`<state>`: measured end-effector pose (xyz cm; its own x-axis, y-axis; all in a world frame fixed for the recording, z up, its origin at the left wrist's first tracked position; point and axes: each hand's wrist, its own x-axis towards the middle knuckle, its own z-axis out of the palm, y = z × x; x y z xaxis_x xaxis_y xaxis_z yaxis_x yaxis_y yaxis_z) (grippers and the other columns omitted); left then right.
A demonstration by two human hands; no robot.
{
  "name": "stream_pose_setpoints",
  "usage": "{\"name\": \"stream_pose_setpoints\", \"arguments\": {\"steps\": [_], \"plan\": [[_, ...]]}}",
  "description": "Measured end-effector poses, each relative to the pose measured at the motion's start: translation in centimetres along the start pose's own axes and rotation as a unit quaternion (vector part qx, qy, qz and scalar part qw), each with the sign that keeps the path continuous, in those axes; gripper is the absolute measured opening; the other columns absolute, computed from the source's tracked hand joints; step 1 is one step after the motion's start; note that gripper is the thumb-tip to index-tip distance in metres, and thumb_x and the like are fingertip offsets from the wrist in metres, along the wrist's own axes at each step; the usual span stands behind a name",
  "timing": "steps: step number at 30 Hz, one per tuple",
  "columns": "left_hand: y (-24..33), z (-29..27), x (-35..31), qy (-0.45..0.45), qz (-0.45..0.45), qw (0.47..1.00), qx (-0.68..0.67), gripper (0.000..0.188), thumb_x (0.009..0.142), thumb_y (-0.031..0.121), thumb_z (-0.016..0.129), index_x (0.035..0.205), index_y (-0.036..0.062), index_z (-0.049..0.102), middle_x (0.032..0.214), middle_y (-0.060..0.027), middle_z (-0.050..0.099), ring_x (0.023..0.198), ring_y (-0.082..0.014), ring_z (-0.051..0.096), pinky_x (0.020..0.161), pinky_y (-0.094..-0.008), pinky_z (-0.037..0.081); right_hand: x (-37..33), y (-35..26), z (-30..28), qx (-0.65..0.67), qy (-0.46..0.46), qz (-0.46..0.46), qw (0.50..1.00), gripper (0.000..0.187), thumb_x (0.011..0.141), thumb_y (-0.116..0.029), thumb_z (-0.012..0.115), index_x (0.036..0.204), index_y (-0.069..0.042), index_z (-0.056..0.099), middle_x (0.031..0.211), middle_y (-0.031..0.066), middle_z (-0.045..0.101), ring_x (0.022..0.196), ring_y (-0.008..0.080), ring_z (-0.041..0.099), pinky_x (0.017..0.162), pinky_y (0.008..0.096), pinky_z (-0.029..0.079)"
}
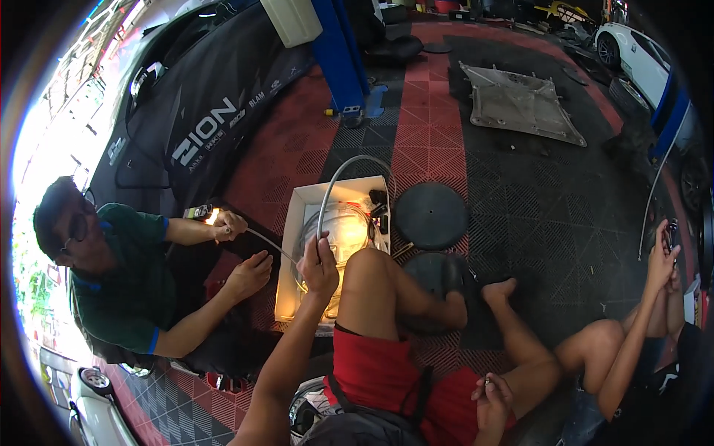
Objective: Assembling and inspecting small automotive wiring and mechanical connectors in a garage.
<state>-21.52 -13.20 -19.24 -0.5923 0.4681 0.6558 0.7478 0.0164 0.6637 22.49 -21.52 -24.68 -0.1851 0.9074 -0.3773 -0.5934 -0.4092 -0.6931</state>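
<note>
My left hand (318, 269) is closed around a grey braided hose (325, 195) above an open box. From my fist the hose arcs up and over to the right; another stretch runs left to a co-worker's hand (230, 226). My right hand (492, 401) is by my right thigh, its fingers pinched on something small that I cannot make out. Coiled hoses lie in the white cardboard box (294, 215), brightly lit, with small black parts at its right side. The co-worker also holds a lit lamp (202, 213); their other hand (251, 276) is near the box.
Two round black discs (432, 215) lie right of the box, one partly behind my leg. At the right, another person's hands (662, 256) hold a thin hose. A blue post (341, 59), a covered car (201, 126) and a flat metal panel (520, 104) are farther off.
</note>
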Motion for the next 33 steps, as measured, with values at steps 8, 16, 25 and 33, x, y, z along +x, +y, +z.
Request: {"name": "stream_pose_setpoints", "arguments": {"steps": [8,16,25,33], "plan": [[-3.7,-2.8,-5.8,-0.172,0.028,0.984,0.041,0.016,0.092,0.01,0.062,0.104,-0.0001,0.063,0.06,-0.0071,0.058,0.046,-0.0144,0.053,0.045,-0.0299,0.04,2.1,-0.8,1.3,-0.02,-0.016,0.029,0.999,0.025,0.088,-0.001,0.062,0.113,0.004,0.062,0.093,0.0175,0.067,0.069,0.0191,0.062,0.065,0.0323,0.054],[-4.2,-7.0,-8.8,-0.39,-0.178,0.897,0.108,0.029,0.092,0.027,0.061,0.113,0.0064,0.06,0.066,-0.0104,0.061,0.059,-0.0209,0.062,0.058,-0.0315,0.049,3.3,-1.0,0.8,-0.023,-0.026,0.052,0.998,0.023,0.096,-0.004,0.055,0.116,0.001,0.064,0.103,0.012,0.069,0.077,0.018,0.061,0.069,0.0303,0.05],[0.6,-2.4,-6.0,-0.244,-0.526,0.706,-0.407,0.023,0.098,0.029,0.055,0.114,0.0131,0.06,0.097,-0.0026,0.066,0.091,-0.0201,0.063,0.081,-0.0369,0.051,6.0,-1.2,4.2,-0.052,-0.005,0.061,0.997,0.019,0.094,-0.006,0.057,0.108,0.005,0.063,0.093,0.0134,0.067,0.07,0.0183,0.06,0.064,0.0315,0.051],[13.5,-0.4,0.3,-0.203,-0.482,0.402,-0.751,0.017,0.099,0.029,0.051,0.106,0.0184,0.064,0.108,0.0029,0.059,0.107,-0.018,0.055,0.095,-0.0388,0.041,6.6,-0.1,4.6,-0.016,-0.044,0.083,0.995,0.025,0.089,0.0,0.06,0.114,0.003,0.061,0.096,0.0195,0.066,0.07,0.0209,0.061,0.068,0.0327,0.054]]}}
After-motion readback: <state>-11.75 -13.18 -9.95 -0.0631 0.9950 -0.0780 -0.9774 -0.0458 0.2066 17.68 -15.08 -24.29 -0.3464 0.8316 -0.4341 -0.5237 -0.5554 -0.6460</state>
